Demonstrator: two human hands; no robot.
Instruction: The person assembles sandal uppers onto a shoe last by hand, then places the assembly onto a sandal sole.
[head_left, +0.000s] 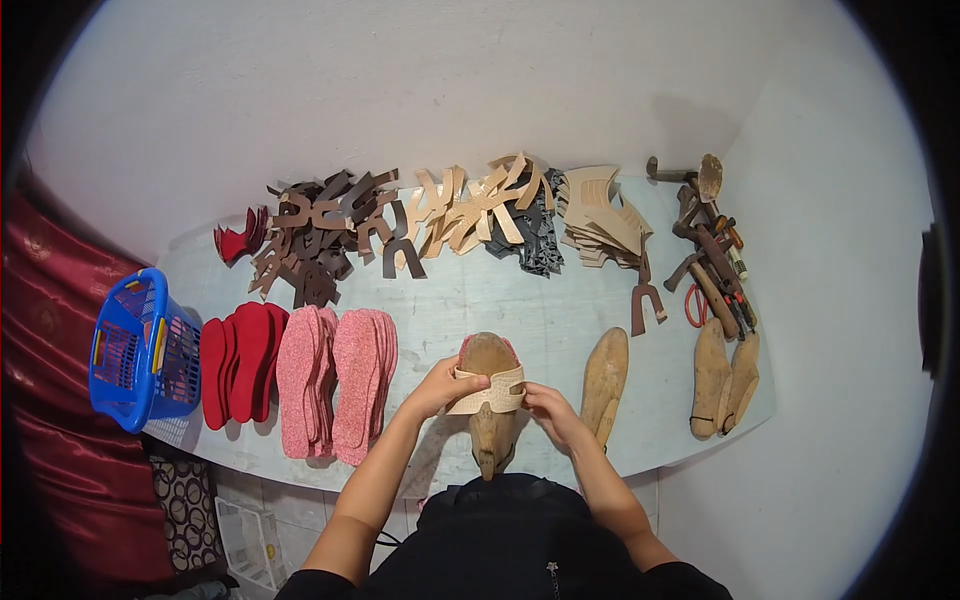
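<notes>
A wooden shoe last (pixel 487 437) is at the table's front edge, close to my body, its rounded end pointing away. Across it lies a cream sandal upper (pixel 485 401) with a textured surface and cut-out slots. Red-pink edges of an insole (pixel 511 350) show beside the last's far end. My left hand (pixel 438 388) grips the upper and the last from the left, thumb pressed on top of the upper. On the right, the bent fingers of my right hand (pixel 552 411) pinch the upper's side edge; the fingertips are partly hidden.
Pink insoles (pixel 355 385), red insoles (pixel 240 365) and a blue basket (pixel 150 350) stand left. Brown strap pieces (pixel 320 225), cream pieces (pixel 470 210) and beige uppers (pixel 605 215) lie along the back. Right are another last (pixel 605 385), two more lasts (pixel 711 380) and hammers (pixel 708 275).
</notes>
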